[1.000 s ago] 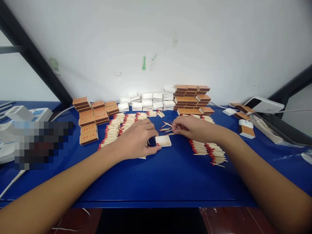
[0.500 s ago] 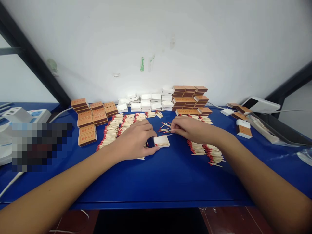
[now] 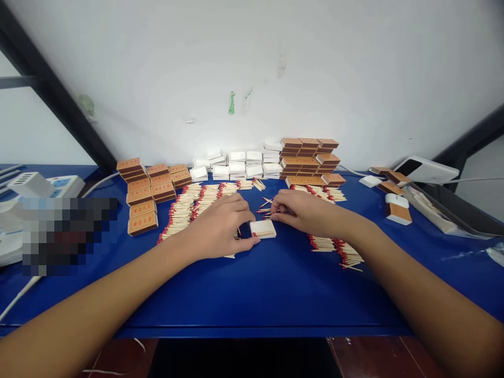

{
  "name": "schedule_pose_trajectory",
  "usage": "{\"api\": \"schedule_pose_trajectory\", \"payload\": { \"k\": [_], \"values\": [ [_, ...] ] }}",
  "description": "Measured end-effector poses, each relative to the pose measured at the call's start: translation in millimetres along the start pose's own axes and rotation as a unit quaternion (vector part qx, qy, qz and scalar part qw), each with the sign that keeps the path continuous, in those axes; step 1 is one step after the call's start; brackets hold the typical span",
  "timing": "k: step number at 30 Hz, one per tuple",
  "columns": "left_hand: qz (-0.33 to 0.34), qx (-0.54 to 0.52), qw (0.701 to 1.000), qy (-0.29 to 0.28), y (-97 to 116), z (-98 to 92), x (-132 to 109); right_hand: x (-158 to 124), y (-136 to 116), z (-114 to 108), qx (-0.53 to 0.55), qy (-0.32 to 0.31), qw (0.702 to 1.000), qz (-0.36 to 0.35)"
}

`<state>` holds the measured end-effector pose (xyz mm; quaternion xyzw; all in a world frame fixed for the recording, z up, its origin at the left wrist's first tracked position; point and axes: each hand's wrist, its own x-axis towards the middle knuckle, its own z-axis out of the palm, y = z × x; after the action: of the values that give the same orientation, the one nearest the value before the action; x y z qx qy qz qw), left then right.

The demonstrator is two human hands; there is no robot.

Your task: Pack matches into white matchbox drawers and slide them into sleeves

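My left hand (image 3: 226,226) grips the left end of a small white tray (image 3: 263,229) between thumb and fingers. A few red-headed matches lie inside the tray, along its near side. My right hand (image 3: 293,210) is just right of and behind the tray, its fingertips pinched at the small pile of loose matches (image 3: 266,202); what is between them is too small to make out. Rows of matches (image 3: 181,210) lie left of the tray, partly under my left hand, and more matches (image 3: 348,254) lie beneath my right wrist.
Behind stand white trays (image 3: 237,168) in stacks, with orange matchboxes (image 3: 309,163) at their right and further matchboxes (image 3: 142,223) at the left. A power strip (image 3: 65,186) is at far left. A white device (image 3: 427,170) and a dark tray (image 3: 452,210) sit at right.
My right hand has shifted slightly left, closer to the tray and the loose matches. My left hand still holds the tray. The whole view has moved a little.
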<state>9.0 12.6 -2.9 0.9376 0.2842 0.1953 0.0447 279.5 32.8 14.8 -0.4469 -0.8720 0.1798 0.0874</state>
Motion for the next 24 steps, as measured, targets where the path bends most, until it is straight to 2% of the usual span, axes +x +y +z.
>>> {"api": "schedule_pose_trajectory", "payload": {
  "k": [6, 12, 19, 24],
  "values": [
    [0.002, 0.001, 1.0, 0.001, 1, -0.8, 0, 1, 5, 6, 0.002, -0.002, 1.0, 0.003],
    [0.0, 0.003, 1.0, 0.0, 1, -0.7, 0, -5, -9, -6, 0.024, 0.03, 0.999, 0.009],
    [0.002, -0.001, 1.0, 0.001, 2, -0.6, 1, -10, -24, 3, 0.057, -0.018, 0.998, -0.031],
    [-0.001, -0.001, 1.0, 0.001, 1, 0.1, 1, -6, -17, -4, 0.028, 0.031, 0.999, -0.012]
  ]
}}
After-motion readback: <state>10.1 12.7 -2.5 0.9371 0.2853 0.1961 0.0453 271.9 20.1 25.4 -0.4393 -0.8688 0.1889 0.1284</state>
